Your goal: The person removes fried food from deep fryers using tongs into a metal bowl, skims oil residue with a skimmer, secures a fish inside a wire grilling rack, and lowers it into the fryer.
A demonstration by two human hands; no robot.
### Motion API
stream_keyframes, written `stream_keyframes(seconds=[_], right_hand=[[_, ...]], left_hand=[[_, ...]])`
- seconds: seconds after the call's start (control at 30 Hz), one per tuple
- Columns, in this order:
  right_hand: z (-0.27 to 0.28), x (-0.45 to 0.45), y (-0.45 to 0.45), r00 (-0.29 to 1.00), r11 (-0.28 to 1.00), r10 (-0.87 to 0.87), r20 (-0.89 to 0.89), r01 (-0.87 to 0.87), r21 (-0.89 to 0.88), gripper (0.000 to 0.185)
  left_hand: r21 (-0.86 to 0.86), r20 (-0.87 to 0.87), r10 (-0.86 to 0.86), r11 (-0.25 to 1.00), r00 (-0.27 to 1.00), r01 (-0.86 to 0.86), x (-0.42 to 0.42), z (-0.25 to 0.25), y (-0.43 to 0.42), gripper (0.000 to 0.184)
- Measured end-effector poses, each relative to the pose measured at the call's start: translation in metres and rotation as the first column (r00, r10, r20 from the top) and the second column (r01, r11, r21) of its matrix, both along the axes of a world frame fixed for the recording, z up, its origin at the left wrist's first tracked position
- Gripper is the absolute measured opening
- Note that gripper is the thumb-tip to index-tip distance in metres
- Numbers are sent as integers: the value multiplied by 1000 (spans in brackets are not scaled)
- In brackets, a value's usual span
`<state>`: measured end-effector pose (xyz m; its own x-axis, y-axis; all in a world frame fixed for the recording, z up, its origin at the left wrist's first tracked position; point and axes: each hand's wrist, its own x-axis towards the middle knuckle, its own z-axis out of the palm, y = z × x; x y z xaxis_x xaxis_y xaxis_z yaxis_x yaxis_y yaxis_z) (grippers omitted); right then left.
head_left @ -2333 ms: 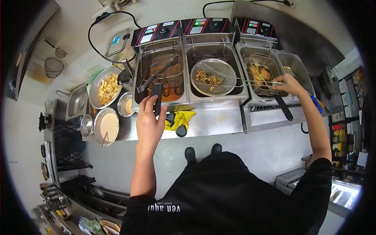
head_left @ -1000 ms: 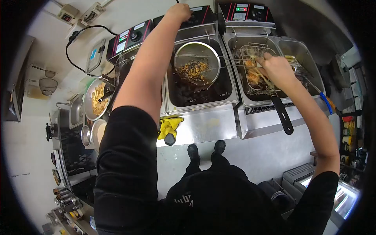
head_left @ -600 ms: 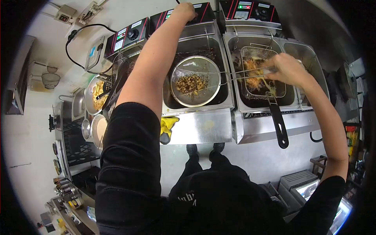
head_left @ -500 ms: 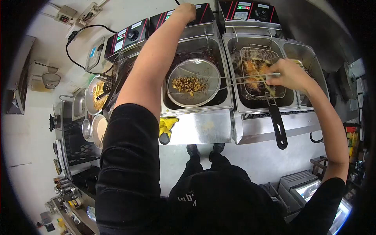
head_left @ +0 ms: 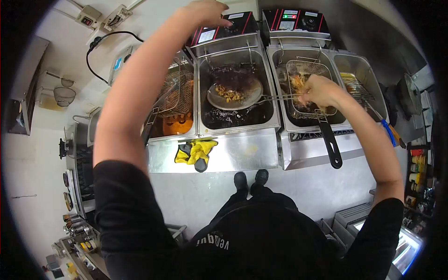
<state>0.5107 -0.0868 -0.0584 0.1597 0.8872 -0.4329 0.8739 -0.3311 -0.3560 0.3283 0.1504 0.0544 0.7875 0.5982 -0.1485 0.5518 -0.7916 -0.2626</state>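
My right hand (head_left: 322,91) is closed round the wire handle of a round strainer (head_left: 252,91), above the right-hand fryer. The strainer sits tilted in the dark oil of the middle fryer (head_left: 275,108), with small browned food pieces (head_left: 228,93) in it. At the middle fryer's control panel (head_left: 206,35), my left hand (head_left: 207,13) is open, fingers apart, thumb close to the black knob (head_left: 231,26); whether it touches cannot be seen. Below my right hand, a frying basket (head_left: 301,113) with a black handle holds browned food (head_left: 297,81), partly hidden by the hand.
A mesh basket (head_left: 179,93) sits over orange oil (head_left: 177,125) in the left fryer. Yellow-and-black gloves (head_left: 196,151) lie on the steel front ledge (head_left: 247,156). Tongs with blue handles (head_left: 388,132) rest at the right tank. Small strainers (head_left: 64,95) hang on the left wall.
The strainer has gone from level to tilted and lower in the oil. My left hand has shifted left, its fingers now spread. My right hand has moved slightly left with the handle.
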Motion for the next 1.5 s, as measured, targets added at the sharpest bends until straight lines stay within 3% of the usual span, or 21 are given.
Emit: stream_keyframes(seconds=[0.03, 0.1, 0.17, 0.3, 0.33, 0.37, 0.43, 0.53, 0.6, 0.63, 0.67, 0.73, 0.8, 0.93, 1.07, 1.13, 1.2, 1.3, 1.43, 1.5], right_hand=[[-2, -6, 0, 999, 998, -43, 30, 41, 43, 26], [-18, -5, -8, 999, 993, -29, 28, 25, 116, 26], [-33, -10, -24, 996, 955, -65, 65, 43, 295, 25], [-37, -23, -49, 988, 958, -113, 105, 81, 276, 27], [-34, -26, -53, 986, 955, -125, 113, 89, 281, 27], [-31, -31, -60, 982, 949, -131, 133, 86, 304, 27], [-31, -37, -71, 971, 917, -157, 179, 76, 393, 24], [-33, -48, -83, 958, 897, -138, 252, 13, 441, 24], [-30, -53, -89, 955, 937, -172, 242, 82, 340, 27], [-39, -53, -97, 952, 905, -196, 233, 84, 418, 25], [-37, -60, -103, 945, 915, -210, 252, 99, 390, 25], [-24, -75, -116, 953, 925, -227, 203, 146, 350, 24], [-24, -81, -125, 958, 903, -273, 93, 221, 368, 25], [-28, -93, -135, 955, 919, -272, 119, 221, 327, 25], [-25, -96, -141, 920, 905, -343, 189, 269, 330, 24], [-29, -94, -143, 942, 905, -327, 73, 290, 310, 24], [-25, -85, -146, 930, 907, -355, 90, 320, 272, 24], [-35, -71, -151, 953, 875, -298, 58, 248, 415, 21], [-22, -43, -153, 960, 896, -279, -17, 266, 355, 26], [-24, -31, -150, 963, 884, -268, -14, 252, 395, 28]], left_hand=[[11, 27, 14, 1000, 1000, -15, -16, 15, -12, 52], [196, 119, -253, 954, 960, 227, -63, 8, 20, 67], [244, 155, -235, 950, 960, 193, -109, 27, -14, 60], [103, 118, -2, 995, 993, -10, -191, 47, -71, 51], [105, 184, -18, 995, 983, -1, -214, 48, -83, 49], [105, 247, -34, 994, 968, 9, -234, 47, -98, 48], [39, 219, 92, 994, 971, -103, -258, 64, -140, 45], [37, 367, 41, 998, 929, -59, -302, 66, -181, 44], [-8, 440, 29, 1000, 898, -28, -328, 61, -203, 45], [-31, 487, 6, 999, 873, 11, -343, 54, -207, 45], [-145, 516, 101, 989, 851, -29, -351, 51, -216, 45], [-167, 530, 126, 985, 838, -42, -370, 39, -225, 42], [-304, 586, 226, 952, 778, -47, -382, 27, -229, 39], [-397, 593, 273, 918, 757, -20, -382, 15, -229, 34], [-465, 606, 215, 877, 766, 122, -355, 5, -230, 27], [-436, 657, 189, 885, 729, 163, -336, -13, -235, 21], [-579, 617, 244, 784, 748, 222, -315, -21, -241, 16], [-582, 693, 118, 674, 711, 455, -263, -27, -267, 13], [-766, 611, 192, 387, 768, 513, -190, -59, -312, 15], [-861, 497, 215, 244, 841, 447, -149, -82, -333, 18]])
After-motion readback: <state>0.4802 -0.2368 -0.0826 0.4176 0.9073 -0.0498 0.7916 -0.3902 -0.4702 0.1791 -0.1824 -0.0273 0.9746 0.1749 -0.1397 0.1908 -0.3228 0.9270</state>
